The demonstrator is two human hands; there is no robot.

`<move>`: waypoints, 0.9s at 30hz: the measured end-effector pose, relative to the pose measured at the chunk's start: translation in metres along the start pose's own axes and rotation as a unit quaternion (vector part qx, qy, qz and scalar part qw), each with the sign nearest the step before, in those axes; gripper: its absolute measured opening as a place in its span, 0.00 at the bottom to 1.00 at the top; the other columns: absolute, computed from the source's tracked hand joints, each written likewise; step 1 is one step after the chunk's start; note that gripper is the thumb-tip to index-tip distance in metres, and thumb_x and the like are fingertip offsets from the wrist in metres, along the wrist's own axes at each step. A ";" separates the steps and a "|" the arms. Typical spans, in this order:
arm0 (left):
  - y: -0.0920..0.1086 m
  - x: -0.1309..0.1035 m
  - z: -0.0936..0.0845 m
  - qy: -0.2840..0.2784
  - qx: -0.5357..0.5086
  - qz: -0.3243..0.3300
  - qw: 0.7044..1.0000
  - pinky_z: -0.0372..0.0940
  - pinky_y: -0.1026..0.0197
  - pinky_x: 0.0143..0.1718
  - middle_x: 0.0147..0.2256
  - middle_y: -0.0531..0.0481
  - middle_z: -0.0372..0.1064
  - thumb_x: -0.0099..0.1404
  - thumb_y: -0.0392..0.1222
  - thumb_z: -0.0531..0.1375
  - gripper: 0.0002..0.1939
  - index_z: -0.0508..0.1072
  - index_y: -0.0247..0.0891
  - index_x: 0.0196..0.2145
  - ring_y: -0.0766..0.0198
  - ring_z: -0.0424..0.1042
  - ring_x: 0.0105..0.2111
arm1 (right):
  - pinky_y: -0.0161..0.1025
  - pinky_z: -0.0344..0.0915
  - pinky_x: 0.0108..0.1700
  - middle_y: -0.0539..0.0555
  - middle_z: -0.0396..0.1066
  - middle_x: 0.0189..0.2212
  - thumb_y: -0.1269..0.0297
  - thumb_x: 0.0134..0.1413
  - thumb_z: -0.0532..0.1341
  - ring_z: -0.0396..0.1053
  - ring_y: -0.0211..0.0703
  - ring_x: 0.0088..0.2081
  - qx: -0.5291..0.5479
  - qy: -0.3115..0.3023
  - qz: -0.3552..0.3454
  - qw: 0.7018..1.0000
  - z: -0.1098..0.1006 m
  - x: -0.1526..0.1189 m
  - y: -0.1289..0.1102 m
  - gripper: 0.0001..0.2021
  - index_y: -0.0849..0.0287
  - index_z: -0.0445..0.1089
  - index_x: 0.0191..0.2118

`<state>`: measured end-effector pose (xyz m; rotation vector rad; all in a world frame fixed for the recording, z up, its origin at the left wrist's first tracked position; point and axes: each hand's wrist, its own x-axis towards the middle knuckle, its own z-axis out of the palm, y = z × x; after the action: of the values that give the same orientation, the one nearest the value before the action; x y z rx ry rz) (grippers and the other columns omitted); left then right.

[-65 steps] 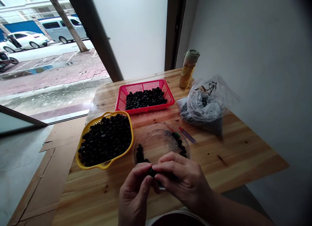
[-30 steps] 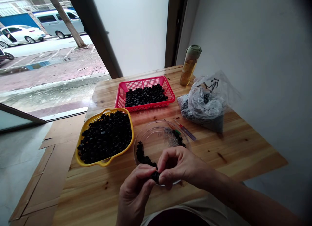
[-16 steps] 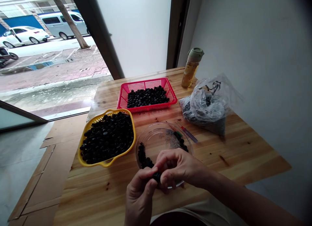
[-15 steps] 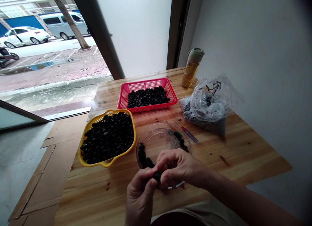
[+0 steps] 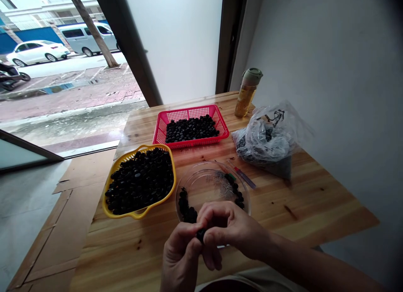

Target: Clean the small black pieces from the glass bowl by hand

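Observation:
Between the fingertips of both hands is a small round black piece, its exact kind too small to make out. My left hand pinches it from the left, thumb below and forefinger above. My right hand grips it from the right with thumb and forefinger, the other fingers curled beneath. Just beyond the hands, partly covered by them, lies a clear round plastic tray. Black pieces line its left side and more sit at its right, beside a heap of thin silvery pins.
A yellow basket heaped with black pieces stands left; a red basket of black pieces is behind. To the right are a screwdriver, a clear plastic bag with dark contents, and a bottle of amber liquid. The wooden table ends near a wall.
The view has tilted up slightly, so the scene sits lower. Both hands still hold the black piece, their fingers drawn closer around it.

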<state>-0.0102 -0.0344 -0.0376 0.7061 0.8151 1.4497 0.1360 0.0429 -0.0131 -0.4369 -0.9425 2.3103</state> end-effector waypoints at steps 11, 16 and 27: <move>0.024 0.018 0.002 0.001 0.201 0.048 0.978 0.73 0.66 0.35 0.28 0.57 0.79 0.77 0.46 0.60 0.22 0.68 0.56 0.66 0.67 0.76 0.27 | 0.29 0.54 0.21 0.43 0.65 0.22 0.53 0.57 0.69 0.57 0.31 0.20 -0.258 0.124 -0.058 0.956 -0.011 0.020 -0.064 0.14 0.59 0.74 0.39; 0.046 0.033 -0.016 0.043 0.376 0.104 0.920 0.73 0.67 0.30 0.30 0.54 0.80 0.73 0.45 0.62 0.12 0.79 0.44 0.52 0.66 0.76 0.26 | 0.35 0.67 0.31 0.50 0.73 0.29 0.67 0.64 0.64 0.66 0.36 0.25 -0.556 0.294 -0.191 0.754 -0.042 0.104 -0.148 0.11 0.65 0.75 0.49; 0.076 0.040 -0.039 0.075 0.526 0.157 0.833 0.70 0.66 0.31 0.33 0.54 0.80 0.73 0.43 0.61 0.09 0.81 0.46 0.47 0.65 0.74 0.28 | 0.36 0.66 0.38 0.54 0.83 0.37 0.77 0.55 0.68 0.77 0.46 0.37 -0.746 -0.011 -0.086 0.660 -0.028 0.087 -0.046 0.08 0.57 0.83 0.37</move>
<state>-0.0869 0.0048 0.0011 1.6221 1.7193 1.2627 0.1017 0.1392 -0.0063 -0.8412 -2.5942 0.8232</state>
